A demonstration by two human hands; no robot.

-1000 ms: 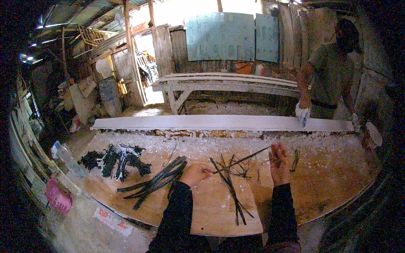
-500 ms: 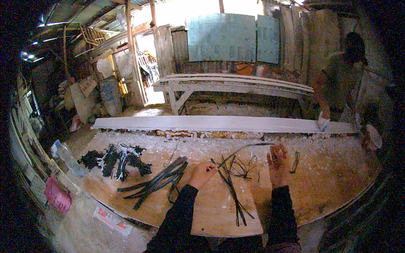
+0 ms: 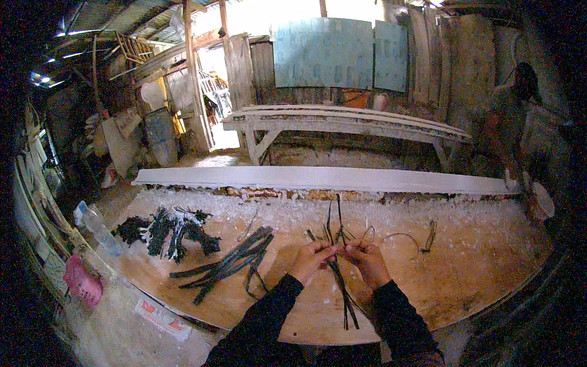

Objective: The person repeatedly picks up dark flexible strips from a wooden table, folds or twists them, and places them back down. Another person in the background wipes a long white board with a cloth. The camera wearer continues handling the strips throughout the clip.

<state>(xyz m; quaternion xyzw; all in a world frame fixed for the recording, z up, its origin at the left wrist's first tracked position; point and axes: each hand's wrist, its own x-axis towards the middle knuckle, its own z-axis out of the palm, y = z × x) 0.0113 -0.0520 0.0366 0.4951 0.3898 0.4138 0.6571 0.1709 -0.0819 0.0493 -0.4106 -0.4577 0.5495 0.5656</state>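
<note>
My left hand (image 3: pixel 310 260) and my right hand (image 3: pixel 365 262) meet over the wooden tabletop, fingers closed in pinches. Between them a thin black strip is held, its ends rising above the fingertips. Several black strips (image 3: pixel 344 296) lie crossed beneath my hands and run toward the table's near edge. To the left of my left hand rests a loose bundle of flat black strips (image 3: pixel 227 268). Farther left is a heap of frayed black tufts (image 3: pixel 168 233), some with whitish strands. A thin dark loop (image 3: pixel 430 235) lies right of my right hand.
A long white moulding (image 3: pixel 330 178) spans the table's far side. A plastic bottle (image 3: pixel 99 231) lies at its left edge, near a pink perforated container (image 3: pixel 84 281). A printed packet (image 3: pixel 162 318) is on the floor. Behind stand a white-stained bench (image 3: pixel 342 120) and, at right, another person (image 3: pixel 516 113).
My right hand has moved left and down to meet my left hand at the strip. The strip's far end now points upward. The other person's hand has left the white moulding.
</note>
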